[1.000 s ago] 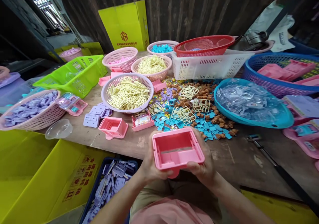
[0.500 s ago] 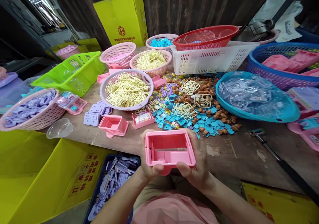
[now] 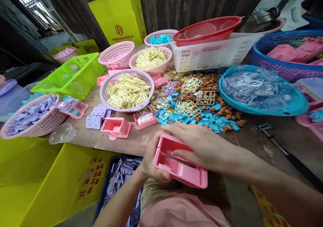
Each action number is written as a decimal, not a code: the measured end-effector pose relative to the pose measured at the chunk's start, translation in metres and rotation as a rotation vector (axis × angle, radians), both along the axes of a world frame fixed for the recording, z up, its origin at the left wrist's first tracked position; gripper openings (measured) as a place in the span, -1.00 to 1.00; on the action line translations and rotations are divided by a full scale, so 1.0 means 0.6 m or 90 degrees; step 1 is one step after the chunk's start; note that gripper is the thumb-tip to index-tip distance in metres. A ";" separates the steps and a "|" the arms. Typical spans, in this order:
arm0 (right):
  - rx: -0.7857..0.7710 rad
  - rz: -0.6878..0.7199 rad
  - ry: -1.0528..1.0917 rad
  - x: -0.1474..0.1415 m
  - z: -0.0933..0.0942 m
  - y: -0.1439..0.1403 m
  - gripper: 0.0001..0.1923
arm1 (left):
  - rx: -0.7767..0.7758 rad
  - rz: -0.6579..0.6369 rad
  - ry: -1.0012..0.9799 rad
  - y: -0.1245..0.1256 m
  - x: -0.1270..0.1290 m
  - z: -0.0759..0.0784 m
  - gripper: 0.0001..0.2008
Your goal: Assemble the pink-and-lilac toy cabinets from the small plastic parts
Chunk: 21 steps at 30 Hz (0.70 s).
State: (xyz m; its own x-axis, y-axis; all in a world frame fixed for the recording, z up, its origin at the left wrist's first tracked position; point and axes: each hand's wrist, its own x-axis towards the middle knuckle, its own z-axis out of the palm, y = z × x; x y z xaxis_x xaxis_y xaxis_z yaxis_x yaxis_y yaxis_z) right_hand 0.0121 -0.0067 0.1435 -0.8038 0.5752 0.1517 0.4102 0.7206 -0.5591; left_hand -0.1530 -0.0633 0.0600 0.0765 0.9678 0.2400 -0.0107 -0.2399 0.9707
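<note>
A pink plastic box-shaped toy part (image 3: 188,173), open at the top, is held tilted in front of my body at the table's edge. My left hand (image 3: 154,161) grips its left end, thumb along the near side. Over its far side lies my right hand (image 3: 199,146), with the thumb reaching into the opening and the other fingers behind the wall, mostly hidden. On the table beyond stand a similar pink box part (image 3: 116,127) and a pink tray piece (image 3: 145,120) with a white item inside. Flat lilac pieces (image 3: 97,116) lie to their left.
Blue and brown small parts (image 3: 199,119) are heaped mid-table. Around them stand a lilac basket of cream frames (image 3: 127,89), a turquoise basin of clear plastic pieces (image 3: 262,90) and a white crate (image 3: 214,55). A black-handled metal tool (image 3: 280,149) lies right; a yellow carton (image 3: 50,183) stands lower left.
The pink box part has turned and tilted down to the right. My right hand has moved from its right end to over the far side, thumb now inside. My left hand still holds it.
</note>
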 end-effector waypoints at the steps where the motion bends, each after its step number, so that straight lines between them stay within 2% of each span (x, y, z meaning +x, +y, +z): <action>1: 0.040 0.029 -0.075 -0.010 0.010 0.005 -0.74 | 0.014 -0.027 0.002 0.001 0.002 -0.001 -0.08; 3: 0.101 0.059 -0.176 -0.031 0.023 0.009 -0.83 | 0.021 -0.054 0.014 0.000 0.006 -0.005 -0.09; 6: 0.144 0.075 -0.235 -0.055 0.029 0.005 -0.84 | 0.009 -0.062 0.009 -0.007 0.009 -0.010 -0.08; 11: 0.135 0.050 -0.249 -0.066 0.011 -0.006 -0.84 | -0.002 -0.080 -0.008 -0.015 0.012 -0.019 -0.11; 14: 0.111 0.030 -0.209 -0.054 0.003 0.000 -0.86 | -0.018 -0.081 0.010 -0.014 0.011 -0.017 -0.13; 16: 0.040 0.018 -0.144 -0.030 0.005 0.012 -0.80 | -0.006 -0.054 0.015 -0.012 0.004 -0.011 -0.14; 19: -0.168 -0.005 0.036 0.022 0.004 0.022 -0.39 | 0.044 0.014 0.012 -0.007 -0.015 0.005 -0.19; 21: -0.260 -0.023 0.150 0.048 -0.013 0.011 -0.15 | 0.085 0.046 0.016 -0.004 -0.027 0.014 -0.24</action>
State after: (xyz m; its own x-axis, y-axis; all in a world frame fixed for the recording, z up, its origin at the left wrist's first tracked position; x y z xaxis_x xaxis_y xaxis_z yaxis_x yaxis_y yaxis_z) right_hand 0.0410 -0.0001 0.1359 -0.7530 0.6528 0.0824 0.2593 0.4095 -0.8747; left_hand -0.1690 -0.0659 0.0683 0.0149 0.9306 0.3656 0.0355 -0.3659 0.9300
